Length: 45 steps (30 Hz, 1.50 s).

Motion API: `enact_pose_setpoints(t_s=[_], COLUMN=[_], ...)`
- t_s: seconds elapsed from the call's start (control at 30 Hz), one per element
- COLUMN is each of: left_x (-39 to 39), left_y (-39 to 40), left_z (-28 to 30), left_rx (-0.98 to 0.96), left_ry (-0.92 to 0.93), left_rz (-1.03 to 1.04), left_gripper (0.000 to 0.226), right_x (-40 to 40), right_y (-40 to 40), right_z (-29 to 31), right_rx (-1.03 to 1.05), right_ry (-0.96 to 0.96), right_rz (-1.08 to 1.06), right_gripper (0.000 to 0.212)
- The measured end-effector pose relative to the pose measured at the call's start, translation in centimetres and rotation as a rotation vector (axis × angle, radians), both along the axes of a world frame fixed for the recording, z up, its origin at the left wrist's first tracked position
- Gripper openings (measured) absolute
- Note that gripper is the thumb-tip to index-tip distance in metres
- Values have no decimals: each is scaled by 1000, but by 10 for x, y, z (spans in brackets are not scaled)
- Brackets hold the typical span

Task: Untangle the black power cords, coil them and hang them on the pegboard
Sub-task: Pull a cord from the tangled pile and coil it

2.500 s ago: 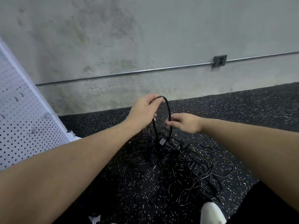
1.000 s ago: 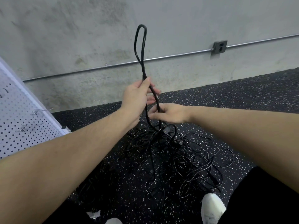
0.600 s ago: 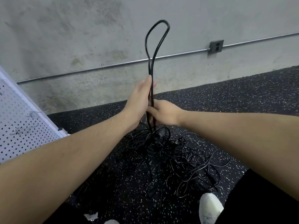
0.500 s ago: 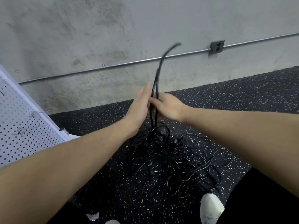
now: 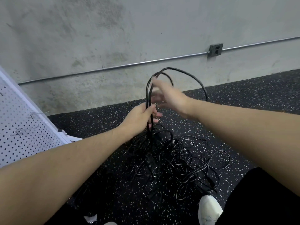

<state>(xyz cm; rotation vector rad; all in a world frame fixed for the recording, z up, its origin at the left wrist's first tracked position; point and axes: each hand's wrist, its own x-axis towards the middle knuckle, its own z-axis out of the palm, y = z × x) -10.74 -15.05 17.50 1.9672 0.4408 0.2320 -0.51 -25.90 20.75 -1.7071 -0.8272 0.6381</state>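
The left hand (image 5: pixel 140 116) grips several strands of one cord (image 5: pixel 183 72) above the tangle (image 5: pixel 178 159) on the floor (image 5: pixel 243 98). The right hand (image 5: pixel 168 96) is blurred against the loops, so its grip cannot be told. 1 tall narrow loop half a second ago is now 2 wider ones, so coiling has likely begun, though the cord's tail still runs into the tangle. The pegboard (image 5: pixel 24 127) stands off left.

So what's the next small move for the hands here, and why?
Probably bring the right hand down to lay the wide cord loop into the left hand, which already grips several strands. The loop arcs free above while most cord sits in the tangle on the floor.
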Motion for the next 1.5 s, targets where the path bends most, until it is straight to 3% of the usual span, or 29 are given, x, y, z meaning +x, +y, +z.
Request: enact_pose_setpoints(t_s=[0.07,0.17,0.23,0.3,0.37,0.47,0.57,0.63,0.7,0.77,0.93,1.03,1.1,1.17,1.27,1.37,1.5], left_x=[1,-1,1,4,5,7,14,16,15,11,-13,-21,-18,-11,-3,0,17], left_y=[-4,-3,0,2,1,1,1,-1,-2,-1,4,6,5,4,0,4,-1], left_z=[9,16,22,30,32,30,34,33,30,28,6,-15,-24,-33,-40,-40,-38], left_rx=[-11,-24,-181,-335,-345,-432,-713,-759,-681,-497,-223,-129,-24,138,345,416,357], left_ry=[-62,-108,-179,-263,-297,-324,-400,-413,-380,-305,8,212,243,270,347,290,137], left_rz=[61,117,158,196,196,221,287,285,261,221,-87,-243,-287,-345,-435,-394,-299], left_gripper=[24,28,28,26,26,25,21,22,25,30,69,80,65,30,3,22,18], right_x=[-1,1,2,2,-1,-6,-18,-21,-23,-26,-18,-5,4,9,15,24,40], right_y=[-7,-17,-20,-20,-18,-13,-7,-2,0,0,2,1,-1,-6,-19,-42,-82], right_z=[-10,-15,-19,-26,-27,-26,-25,-26,-22,-18,-1,4,4,6,10,11,6], right_rx=[-275,-414,-488,-571,-541,-482,-413,-388,-368,-340,-119,17,87,98,62,-65,-203], right_ry=[-129,-13,-120,-266,-301,-303,-198,-233,-310,-249,-187,7,100,120,133,67,-36], right_rz=[228,379,396,394,356,381,455,419,366,350,100,-56,-114,-162,-172,-215,-408], right_gripper=[70,71,73,55,36,28,47,34,35,42,46,41,43,43,43,42,38])
